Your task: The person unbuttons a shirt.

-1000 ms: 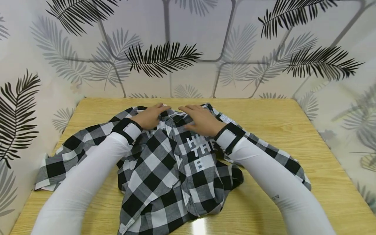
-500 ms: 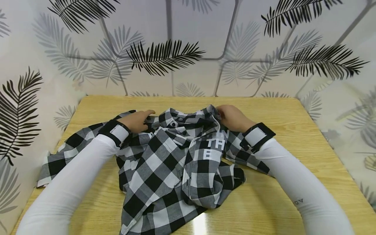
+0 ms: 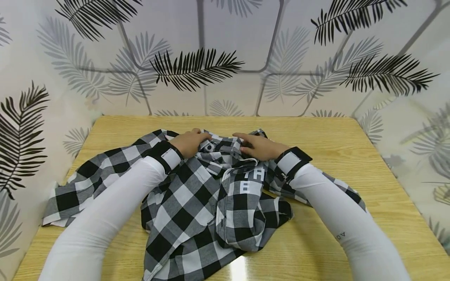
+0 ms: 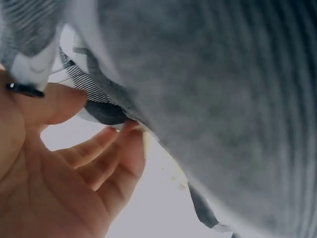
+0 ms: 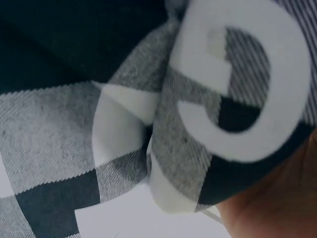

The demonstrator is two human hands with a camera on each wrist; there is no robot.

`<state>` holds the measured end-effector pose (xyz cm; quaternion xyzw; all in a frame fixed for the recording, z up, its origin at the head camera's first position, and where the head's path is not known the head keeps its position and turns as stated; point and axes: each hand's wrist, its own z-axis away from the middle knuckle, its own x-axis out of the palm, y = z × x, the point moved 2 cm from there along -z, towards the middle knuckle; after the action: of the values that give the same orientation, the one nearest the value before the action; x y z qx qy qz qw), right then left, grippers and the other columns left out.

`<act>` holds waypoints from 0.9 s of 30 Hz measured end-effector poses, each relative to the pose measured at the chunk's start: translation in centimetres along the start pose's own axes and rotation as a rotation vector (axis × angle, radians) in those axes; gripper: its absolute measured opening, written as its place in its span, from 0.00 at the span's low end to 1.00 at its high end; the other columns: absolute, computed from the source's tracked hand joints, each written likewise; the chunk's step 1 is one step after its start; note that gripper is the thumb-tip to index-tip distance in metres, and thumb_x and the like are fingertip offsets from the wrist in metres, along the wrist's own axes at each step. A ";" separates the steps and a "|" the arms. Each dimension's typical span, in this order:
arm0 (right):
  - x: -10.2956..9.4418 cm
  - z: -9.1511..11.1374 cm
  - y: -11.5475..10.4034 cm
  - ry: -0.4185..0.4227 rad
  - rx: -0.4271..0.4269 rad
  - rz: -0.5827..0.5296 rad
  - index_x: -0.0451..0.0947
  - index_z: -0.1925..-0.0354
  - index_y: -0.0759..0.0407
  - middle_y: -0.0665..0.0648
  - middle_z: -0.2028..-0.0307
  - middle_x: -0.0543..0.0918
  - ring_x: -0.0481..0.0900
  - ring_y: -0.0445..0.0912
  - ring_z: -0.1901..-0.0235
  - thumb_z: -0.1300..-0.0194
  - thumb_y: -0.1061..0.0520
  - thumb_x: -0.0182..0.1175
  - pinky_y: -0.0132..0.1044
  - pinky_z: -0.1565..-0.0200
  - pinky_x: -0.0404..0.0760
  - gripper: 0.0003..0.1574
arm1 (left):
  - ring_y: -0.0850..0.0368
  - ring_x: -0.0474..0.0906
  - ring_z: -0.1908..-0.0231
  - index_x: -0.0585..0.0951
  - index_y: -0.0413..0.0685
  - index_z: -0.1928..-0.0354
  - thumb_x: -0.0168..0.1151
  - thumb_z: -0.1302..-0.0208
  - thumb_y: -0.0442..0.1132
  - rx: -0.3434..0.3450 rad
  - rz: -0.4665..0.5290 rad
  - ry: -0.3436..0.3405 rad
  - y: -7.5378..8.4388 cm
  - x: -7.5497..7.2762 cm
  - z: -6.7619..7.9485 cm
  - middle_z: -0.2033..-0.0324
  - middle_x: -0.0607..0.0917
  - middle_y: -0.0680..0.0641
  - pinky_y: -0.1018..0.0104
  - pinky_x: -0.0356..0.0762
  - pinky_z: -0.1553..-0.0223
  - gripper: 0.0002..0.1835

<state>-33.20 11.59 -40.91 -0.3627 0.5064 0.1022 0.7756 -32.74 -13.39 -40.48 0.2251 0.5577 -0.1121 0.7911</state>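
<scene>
A black, white and grey checked shirt (image 3: 186, 187) lies rumpled on the table, with white letters on its front. At the left side of its collar, my left hand (image 3: 190, 143) holds the fabric. In the left wrist view a fold of cloth (image 4: 106, 111) runs between the thumb and fingers (image 4: 126, 153). On the collar's other side, my right hand (image 3: 261, 147) grips the fabric, its thumb below the index finger. The right wrist view is mostly filled by checked cloth (image 5: 54, 134) with a large white letter; the hand shows only at the corner, its fingertips hidden.
One shirt sleeve (image 3: 95, 171) stretches to the table's left edge. The other sleeve (image 3: 346, 191) runs right beneath my right forearm. The wooden table (image 3: 369, 164) meets a leaf-patterned wall covering (image 3: 299, 89) at the back and sides.
Both hands moved apart and then came back inward along the collar. The collar now stands folded up, and the right front panel has bunched, covering part of the lettering.
</scene>
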 end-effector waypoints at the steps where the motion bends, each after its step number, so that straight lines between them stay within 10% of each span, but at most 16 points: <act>1: 0.1 0.0 -0.2 -0.017 -0.006 0.006 0.50 0.26 0.51 0.60 0.55 0.79 0.78 0.49 0.64 0.27 0.50 0.45 0.44 0.58 0.73 0.36 | 0.43 0.75 0.55 0.65 0.54 0.32 0.44 0.30 0.31 -0.012 -0.009 0.015 -0.2 0.0 0.2 0.39 0.67 0.35 0.56 0.71 0.65 0.25; 9: 0.5 0.0 -0.7 0.006 -0.087 0.063 0.71 0.42 0.58 0.60 0.51 0.78 0.77 0.51 0.53 0.31 0.53 0.53 0.47 0.52 0.75 0.21 | 0.40 0.73 0.51 0.64 0.50 0.33 0.40 0.26 0.40 0.025 -0.019 0.083 -2.7 0.1 0.7 0.41 0.71 0.37 0.51 0.72 0.56 0.21; 15: 0.3 -0.3 -1.4 0.044 -0.121 -0.011 0.73 0.59 0.59 0.56 0.63 0.79 0.73 0.46 0.67 0.33 0.57 0.55 0.42 0.60 0.72 0.06 | 0.44 0.73 0.47 0.66 0.44 0.37 0.38 0.25 0.38 0.062 0.089 0.102 -3.2 0.2 0.2 0.43 0.73 0.39 0.52 0.70 0.48 0.18; 21: -0.6 -0.2 -2.1 0.114 -0.038 -0.079 0.67 0.42 0.63 0.55 0.70 0.74 0.69 0.47 0.72 0.37 0.58 0.60 0.42 0.63 0.68 0.27 | 0.51 0.71 0.72 0.67 0.45 0.53 0.45 0.27 0.41 0.078 0.215 0.153 -3.3 -0.8 1.2 0.67 0.75 0.43 0.58 0.67 0.67 0.09; 27: -2.6 0.2 -2.4 0.331 -0.044 -0.021 0.70 0.69 0.63 0.56 0.79 0.65 0.64 0.49 0.78 0.32 0.57 0.53 0.40 0.70 0.61 0.10 | 0.51 0.67 0.78 0.61 0.50 0.38 0.57 0.35 0.40 0.098 0.292 0.264 -3.8 -4.0 3.6 0.72 0.72 0.44 0.59 0.63 0.74 0.25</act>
<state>-33.03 10.53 -37.49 -0.3968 0.6211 0.0440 0.6744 -32.79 -18.71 -36.60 0.3548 0.6117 0.0072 0.7071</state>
